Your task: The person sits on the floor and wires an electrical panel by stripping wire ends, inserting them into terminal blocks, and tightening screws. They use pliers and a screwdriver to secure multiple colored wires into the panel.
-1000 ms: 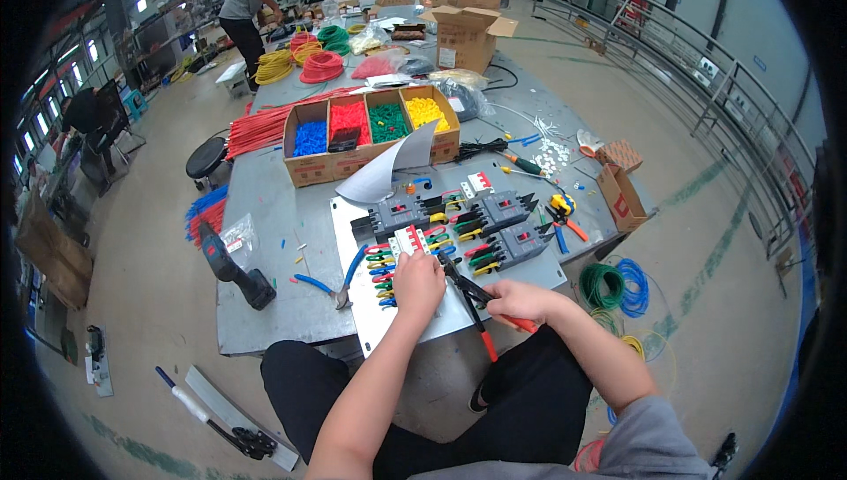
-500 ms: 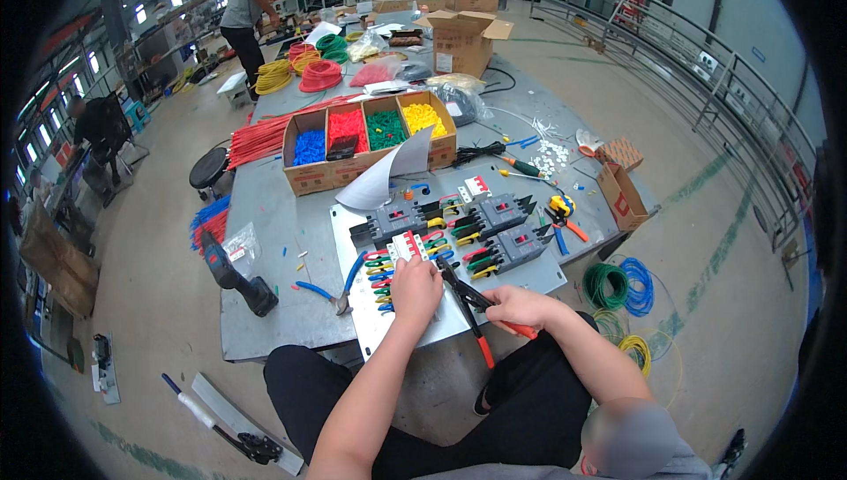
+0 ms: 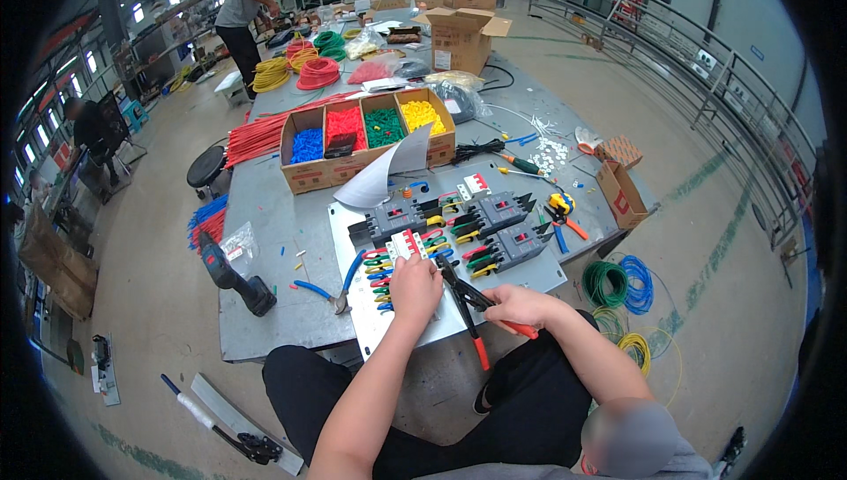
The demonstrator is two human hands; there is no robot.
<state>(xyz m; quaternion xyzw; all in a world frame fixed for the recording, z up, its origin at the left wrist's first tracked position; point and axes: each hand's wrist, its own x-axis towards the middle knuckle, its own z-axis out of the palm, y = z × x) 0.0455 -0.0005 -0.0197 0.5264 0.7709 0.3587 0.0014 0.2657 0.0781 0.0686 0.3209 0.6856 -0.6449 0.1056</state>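
My right hand (image 3: 514, 307) is wrapped round one handle of a crimping tool (image 3: 460, 286) with black arms and red grip ends. Its other handle hangs free, spread apart from the held one. The tool's jaws are up among the wires beside my left hand (image 3: 416, 289). My left fingers are bent and pressed together at the near edge of a white circuit breaker (image 3: 407, 244) with red levers; what they pinch is hidden. Short coloured wires with looped ends lie left of that hand. Grey moulded-case breakers (image 3: 518, 246) sit on the white mounting plate (image 3: 369, 332).
Blue-handled cutters (image 3: 344, 295) and a cordless drill (image 3: 236, 277) lie to the left. Beyond the plate stands a divided cardboard box (image 3: 309, 178) of coloured sleeves. Wire strippers (image 3: 565, 215) and a small open carton (image 3: 621, 195) lie right. A person (image 3: 243, 17) stands far left.
The crimping tool's free handle has swung slightly left, away from the held handle. My left hand stays in the same spot by the breaker.
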